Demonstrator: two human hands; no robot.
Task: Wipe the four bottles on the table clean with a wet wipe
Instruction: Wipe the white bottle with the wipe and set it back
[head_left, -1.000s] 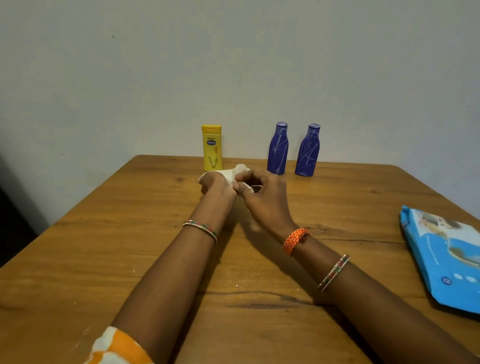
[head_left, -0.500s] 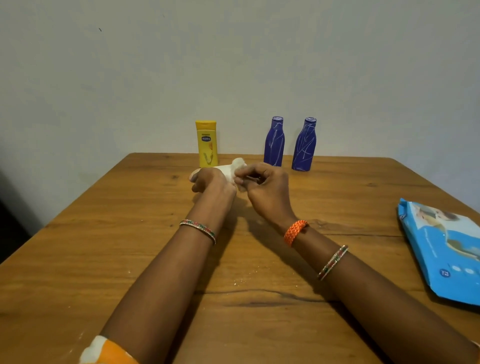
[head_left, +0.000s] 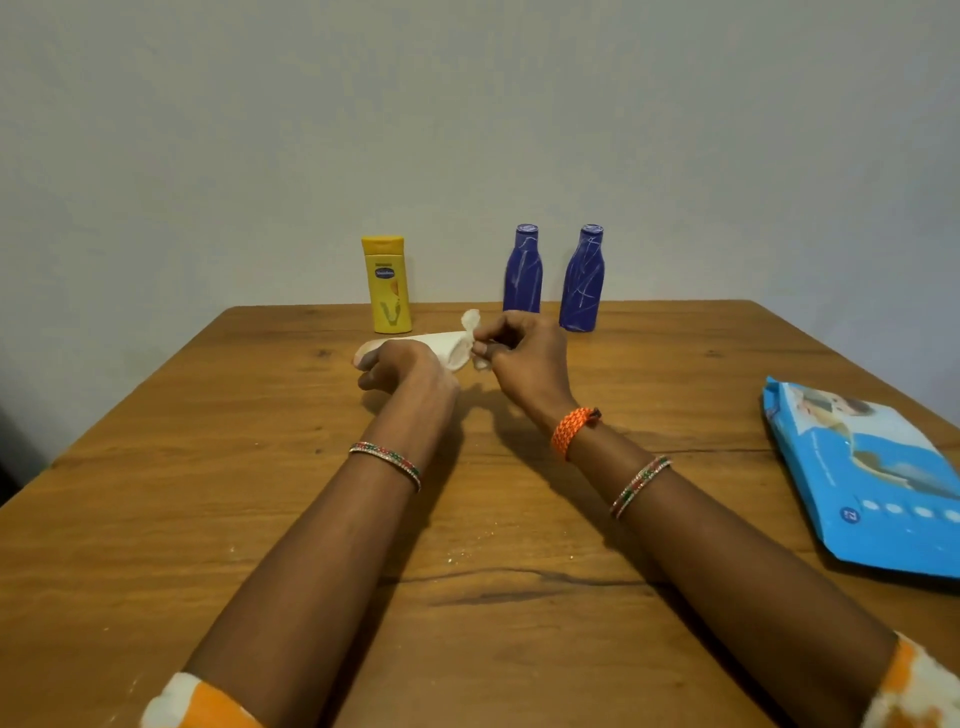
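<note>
My left hand (head_left: 402, 371) grips a white bottle (head_left: 441, 345) lying sideways above the table, most of it hidden by my fingers. My right hand (head_left: 519, 358) pinches a white wet wipe (head_left: 471, 327) against the bottle's right end. A yellow bottle (head_left: 387, 286) stands upright at the table's far edge, just behind my left hand. Two dark blue bottles (head_left: 522, 270) (head_left: 583, 280) with white scribbles stand to its right, behind my right hand.
A blue pack of wet wipes (head_left: 872, 478) lies flat near the right edge of the wooden table (head_left: 208, 493). A plain wall rises right behind the bottles. Fine white crumbs dot the table between my forearms.
Both hands stayed together at the far middle of the table. The wipe has shifted at the white bottle's right end as my right fingers worked it; the standing bottles have not moved.
</note>
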